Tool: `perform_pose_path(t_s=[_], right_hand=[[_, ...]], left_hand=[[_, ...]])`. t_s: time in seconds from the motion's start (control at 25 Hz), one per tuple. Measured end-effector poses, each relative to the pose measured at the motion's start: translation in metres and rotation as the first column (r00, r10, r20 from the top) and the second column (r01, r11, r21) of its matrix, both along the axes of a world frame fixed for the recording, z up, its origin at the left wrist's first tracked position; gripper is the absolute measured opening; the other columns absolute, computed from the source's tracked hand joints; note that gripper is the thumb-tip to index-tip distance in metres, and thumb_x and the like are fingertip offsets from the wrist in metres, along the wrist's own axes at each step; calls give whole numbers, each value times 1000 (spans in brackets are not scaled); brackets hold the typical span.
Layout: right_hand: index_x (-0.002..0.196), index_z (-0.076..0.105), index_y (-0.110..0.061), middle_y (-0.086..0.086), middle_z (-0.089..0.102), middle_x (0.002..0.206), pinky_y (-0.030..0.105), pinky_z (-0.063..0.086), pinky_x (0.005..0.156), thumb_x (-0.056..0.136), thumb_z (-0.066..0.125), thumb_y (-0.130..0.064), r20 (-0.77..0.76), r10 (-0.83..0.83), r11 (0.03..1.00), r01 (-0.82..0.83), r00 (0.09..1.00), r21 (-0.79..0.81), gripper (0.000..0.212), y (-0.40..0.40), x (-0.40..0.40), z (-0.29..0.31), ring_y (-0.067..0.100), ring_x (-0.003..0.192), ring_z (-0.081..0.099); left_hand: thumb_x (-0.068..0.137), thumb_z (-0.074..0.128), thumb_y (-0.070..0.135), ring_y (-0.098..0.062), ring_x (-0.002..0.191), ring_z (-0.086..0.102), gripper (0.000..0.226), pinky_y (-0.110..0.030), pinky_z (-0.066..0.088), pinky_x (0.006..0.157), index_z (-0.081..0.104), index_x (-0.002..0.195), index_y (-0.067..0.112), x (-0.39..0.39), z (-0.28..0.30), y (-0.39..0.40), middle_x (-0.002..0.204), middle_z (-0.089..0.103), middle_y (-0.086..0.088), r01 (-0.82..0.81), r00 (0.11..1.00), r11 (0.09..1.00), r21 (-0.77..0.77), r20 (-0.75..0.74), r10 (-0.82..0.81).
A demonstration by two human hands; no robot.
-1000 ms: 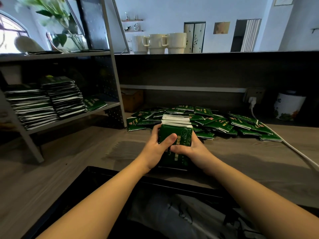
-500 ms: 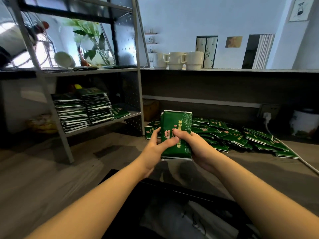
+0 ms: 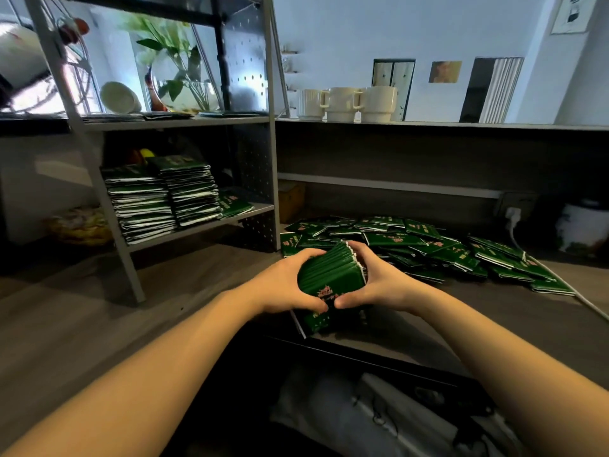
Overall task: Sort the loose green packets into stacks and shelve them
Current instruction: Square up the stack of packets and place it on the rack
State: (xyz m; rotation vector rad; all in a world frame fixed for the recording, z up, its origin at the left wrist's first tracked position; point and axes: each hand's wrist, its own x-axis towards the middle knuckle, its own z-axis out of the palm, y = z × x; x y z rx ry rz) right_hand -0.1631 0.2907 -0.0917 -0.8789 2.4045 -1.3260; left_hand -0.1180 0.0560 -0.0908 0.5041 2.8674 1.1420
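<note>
A stack of green packets [image 3: 331,278] is clamped between the left hand [image 3: 286,285] and right hand [image 3: 379,282] above the counter – the shelf [image 3: 197,227] with earlier stacks lies up-left, nearer the left hand

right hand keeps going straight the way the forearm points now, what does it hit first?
Probably the bundle of packets that the right hand already grips with the left hand. Past that, likely the shelf rack, though depth is unclear.
</note>
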Motion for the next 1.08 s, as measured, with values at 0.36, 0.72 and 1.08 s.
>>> perform_pose_path(t_s=[0.36,0.72,1.08], right_hand=[[136,30,-46,-19,53,126,18,44,100,52,98,-39,-105,-56,996,63,993,70,108,14,-1,-17,-1,117,54],[149,22,-31,-11,44,134,25,44,95,68,89,-40,-36,68,892,-45,997,450,105,20,-8,27,10,113,53],[141,37,-24,-4,66,124,23,50,95,66,77,-36,264,-5,997,24,964,-69,86,-19,19,18,10,110,65]], left_hand=[[49,92,59,-11,129,51,122,-36,41,110,15,144,58,1,-18,0,140,45,12,-7,1000,992,124,-2,7],[55,92,22,-1,119,61,107,-24,53,95,28,138,44,7,-46,3,134,51,12,17,993,884,468,94,-69],[47,87,48,-13,96,73,94,-33,57,79,48,130,26,4,-21,15,123,67,-8,-314,933,413,855,197,301]])
